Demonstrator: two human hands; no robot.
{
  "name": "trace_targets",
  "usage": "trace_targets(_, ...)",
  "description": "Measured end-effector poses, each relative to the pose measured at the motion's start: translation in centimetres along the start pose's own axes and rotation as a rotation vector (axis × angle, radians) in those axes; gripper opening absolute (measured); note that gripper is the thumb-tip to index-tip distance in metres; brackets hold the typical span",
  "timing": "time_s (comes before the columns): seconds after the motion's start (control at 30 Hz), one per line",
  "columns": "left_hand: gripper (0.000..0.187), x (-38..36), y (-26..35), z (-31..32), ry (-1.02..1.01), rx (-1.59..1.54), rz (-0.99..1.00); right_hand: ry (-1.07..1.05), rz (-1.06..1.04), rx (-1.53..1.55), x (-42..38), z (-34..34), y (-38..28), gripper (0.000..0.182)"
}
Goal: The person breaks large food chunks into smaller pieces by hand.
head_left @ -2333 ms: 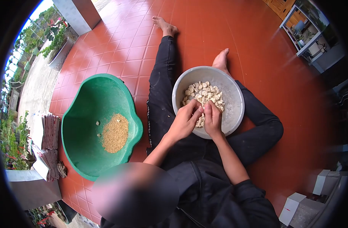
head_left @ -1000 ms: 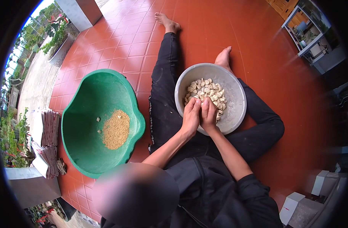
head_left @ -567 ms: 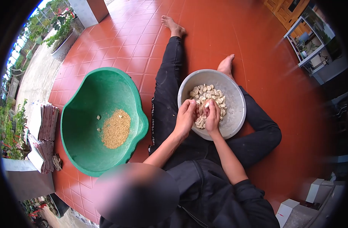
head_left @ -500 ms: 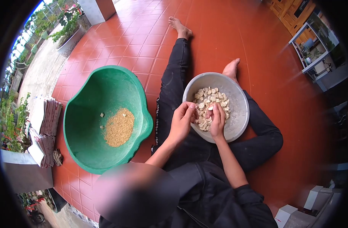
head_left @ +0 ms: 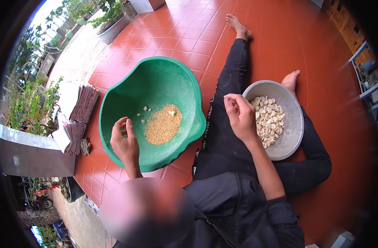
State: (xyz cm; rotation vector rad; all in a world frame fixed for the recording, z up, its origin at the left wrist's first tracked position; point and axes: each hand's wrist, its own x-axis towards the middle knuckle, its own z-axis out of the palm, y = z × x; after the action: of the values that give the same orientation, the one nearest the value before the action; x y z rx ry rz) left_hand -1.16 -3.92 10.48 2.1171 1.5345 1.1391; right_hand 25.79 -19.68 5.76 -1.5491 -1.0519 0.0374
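My left hand is over the near left side of the green basin, its fingers loosely curved and apart, with nothing seen in them. In that basin lie a heap of tan, grainy crumbs and a few small whitish pieces. At the left rim of the grey bowl is my right hand, its fingers curled and thumb close to the forefinger. Whatever those fingertips hold, if anything, is too small to make out. Pale, knobbly chunks fill the bottom of the grey bowl.
The bowl sits between my outstretched legs on a red tiled floor. Stacks of folded paper stand left of the basin, beside a low ledge. Potted plants line the outer edge. A metal-framed stand is at right.
My left hand has gone from above the grey bowl to the green basin, where more whitish pieces now show. My right hand has drawn back to the bowl's left rim. The view has shifted.
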Motion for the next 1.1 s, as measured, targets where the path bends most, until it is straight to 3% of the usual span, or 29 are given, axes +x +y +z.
trace_targets(0.17, 0.013, -2.0, 4.4, 1.0, 0.048, -0.276, 0.097, 0.13, 0.184, -0.149, -2.5, -6.4, 4.4, 0.016)
trace_targets(0.23, 0.01, -4.3, 6.8, 2.5, -0.066, -0.482, 0.169, 0.165, 0.234, -0.24, -4.1, -8.9, 6.1, 0.016)
trace_targets(0.3, 0.011, -7.4, 9.6, 3.9, -0.41, -0.643, 0.181, 0.204, 0.313, -0.296, -5.7, -11.0, 7.7, 0.017)
trace_targets(0.37, 0.012, -9.2, 11.6, 6.3, -0.744, -0.654, 0.359, 0.265, 0.419, -0.358, -7.3, -13.0, 10.4, 0.02)
trace_targets(0.47, 0.014, -10.9, 12.9, 12.7, -0.957, -0.586, 0.524, 0.279, 0.498, -0.412, -8.2, -13.9, 13.5, 0.022)
trace_targets(0.7, 0.013, -11.3, 15.7, 29.6, -0.74, -0.157, 0.811, 0.218, 0.473, -0.377, -7.3, -12.2, 13.2, 0.02)
trace_targets(0.8, 0.013, -11.9, 16.7, 32.7, -0.721, 0.147, 1.057, 0.183, 0.52, -0.362, -7.4, -12.7, 13.3, 0.019)
trace_targets(0.97, 0.022, -12.3, 16.3, 33.4, -0.711, 0.224, 1.059, 0.235, 0.476, -0.311, -7.3, -12.5, 13.0, 0.019)
trace_targets(1.03, 0.023, -11.7, 16.6, 31.9, -0.702, -0.169, 0.865, 0.211, 0.467, -0.289, -7.0, -12.5, 12.9, 0.02)
trace_targets(1.07, 0.013, -11.0, 16.9, 31.0, -0.894, -0.389, 0.727, 0.2, 0.459, -0.282, -6.9, -12.5, 12.7, 0.02)
trace_targets(1.1, 0.012, -10.8, 17.6, 29.5, -1.158, -0.565, 0.35, 0.216, 0.464, -0.282, -6.9, -12.5, 12.7, 0.02)
